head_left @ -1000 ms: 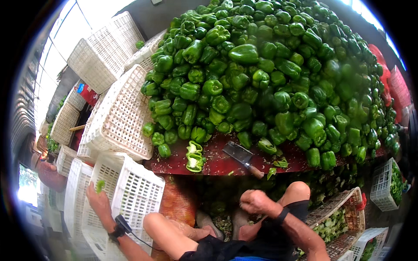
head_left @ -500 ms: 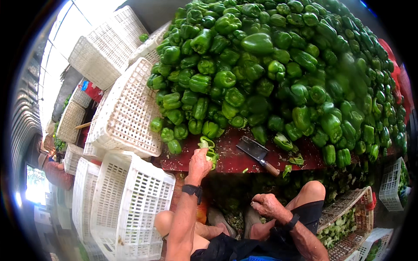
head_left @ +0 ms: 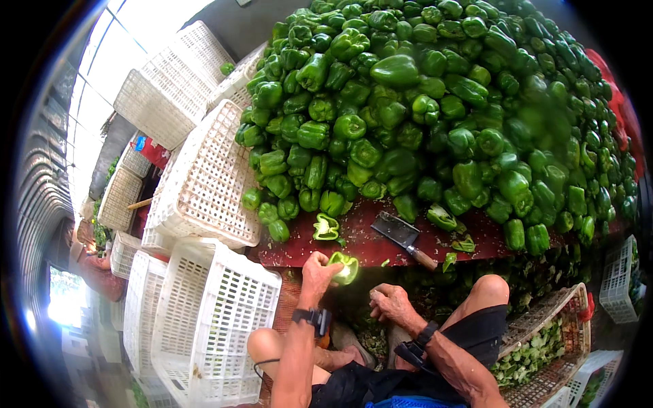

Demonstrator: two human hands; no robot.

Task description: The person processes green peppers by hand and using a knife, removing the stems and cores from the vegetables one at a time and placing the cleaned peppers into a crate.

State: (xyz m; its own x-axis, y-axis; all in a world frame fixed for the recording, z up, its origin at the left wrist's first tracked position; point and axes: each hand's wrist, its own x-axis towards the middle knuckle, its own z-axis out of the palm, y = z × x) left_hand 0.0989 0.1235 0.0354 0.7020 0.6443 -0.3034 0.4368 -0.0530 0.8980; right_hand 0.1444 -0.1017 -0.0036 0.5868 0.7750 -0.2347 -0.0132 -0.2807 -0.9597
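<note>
My left hand (head_left: 317, 273) grips a cut half of a green bell pepper (head_left: 347, 268) just in front of the table's edge, its pale hollow inside showing. Another pepper half (head_left: 326, 228) lies cut side up on the red tabletop (head_left: 360, 246). Over my lap, my right hand (head_left: 394, 304) is closed with curled fingers; whatever it may hold is too small to make out. A cleaver (head_left: 397, 230) with a wooden handle rests on the tabletop, the handle toward me. To its right lie an opened pepper (head_left: 442, 217) and some scraps.
A tall heap of whole green peppers (head_left: 408, 122) covers most of the table. White plastic crates stand at left, the nearest crate (head_left: 211, 326) beside my knee. At right a crate (head_left: 583, 319) holds green trimmings (head_left: 534, 360). A person (head_left: 102, 272) is at far left.
My left hand has drawn back from the tabletop toward me with a pepper half, and the other half stays on the table. My right hand has risen and moved left toward it.
</note>
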